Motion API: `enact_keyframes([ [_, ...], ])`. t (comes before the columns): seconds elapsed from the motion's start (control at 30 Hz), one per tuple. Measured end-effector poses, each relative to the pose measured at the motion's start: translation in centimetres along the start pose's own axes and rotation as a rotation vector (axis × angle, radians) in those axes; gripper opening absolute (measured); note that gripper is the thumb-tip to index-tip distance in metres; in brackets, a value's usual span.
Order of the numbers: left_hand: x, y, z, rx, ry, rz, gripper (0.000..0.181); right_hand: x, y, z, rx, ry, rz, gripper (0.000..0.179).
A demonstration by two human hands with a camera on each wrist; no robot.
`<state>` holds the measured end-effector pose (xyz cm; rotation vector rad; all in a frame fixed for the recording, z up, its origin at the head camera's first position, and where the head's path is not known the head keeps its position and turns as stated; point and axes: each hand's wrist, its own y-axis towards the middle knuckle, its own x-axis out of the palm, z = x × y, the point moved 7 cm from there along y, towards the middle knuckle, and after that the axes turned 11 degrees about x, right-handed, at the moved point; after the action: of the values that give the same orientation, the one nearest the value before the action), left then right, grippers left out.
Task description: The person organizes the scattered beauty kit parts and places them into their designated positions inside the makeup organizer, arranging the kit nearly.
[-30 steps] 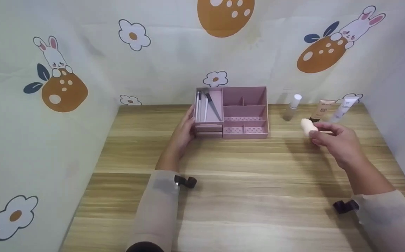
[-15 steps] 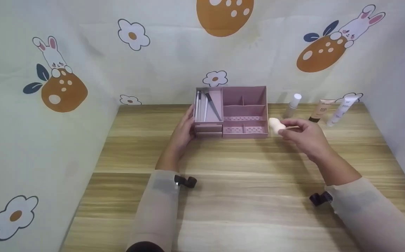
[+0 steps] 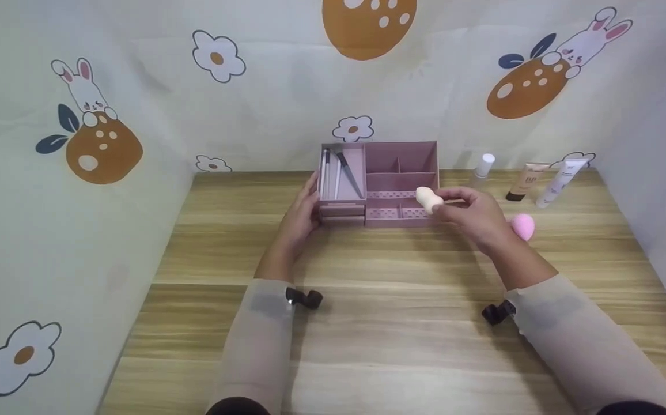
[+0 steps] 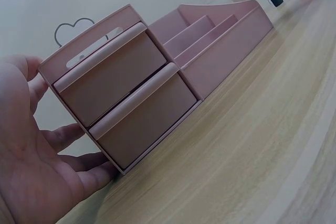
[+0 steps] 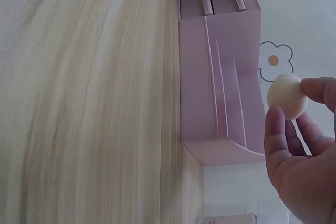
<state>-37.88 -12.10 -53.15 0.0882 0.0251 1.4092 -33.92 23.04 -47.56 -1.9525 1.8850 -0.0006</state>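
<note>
My right hand (image 3: 474, 216) pinches a cream, gourd-shaped makeup sponge (image 3: 428, 200) between thumb and fingertips. In the head view the sponge overlaps the right front compartments of a pink makeup organizer (image 3: 402, 223); the right wrist view shows that sponge (image 5: 287, 96) held above the organizer's open sections. My left hand (image 3: 299, 222) rests against the organizer's left side, and in the left wrist view its fingers (image 4: 97, 179) touch that side beside two closed drawers (image 4: 118, 77). Several slim brushes or pens (image 3: 349, 173) lie in the organizer's top left tray.
A pink egg-shaped makeup sponge (image 3: 522, 226) sits right of my right wrist. Behind it stand a white-capped bottle (image 3: 484, 166), a beige BB tube (image 3: 525, 181) and a white tube (image 3: 562, 183). A patterned backdrop (image 3: 287, 104) rises behind the wooden tabletop (image 3: 379, 323).
My right hand has carried the cream sponge leftward from near the tubes to the organizer's right compartments. The pink sponge has come into sight behind it. My left hand stays put.
</note>
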Motion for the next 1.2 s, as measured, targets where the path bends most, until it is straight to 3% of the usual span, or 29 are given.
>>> enact_keyframes([
  [0.33,-0.1,0.0,0.0,-0.007,-0.028,0.007,0.052,2.9,1.8,-1.3,-0.029,0.013,-0.021,0.045],
  [0.83,0.0,0.0,-0.3,-0.003,-0.043,0.001,0.052,6.3,5.0,-0.6,-0.035,-0.167,-0.009,0.039],
  [1.2,0.0,0.1,-0.2,-0.007,-0.016,-0.003,0.053,7.6,5.3,-0.7,-0.042,-0.245,-0.049,0.039],
])
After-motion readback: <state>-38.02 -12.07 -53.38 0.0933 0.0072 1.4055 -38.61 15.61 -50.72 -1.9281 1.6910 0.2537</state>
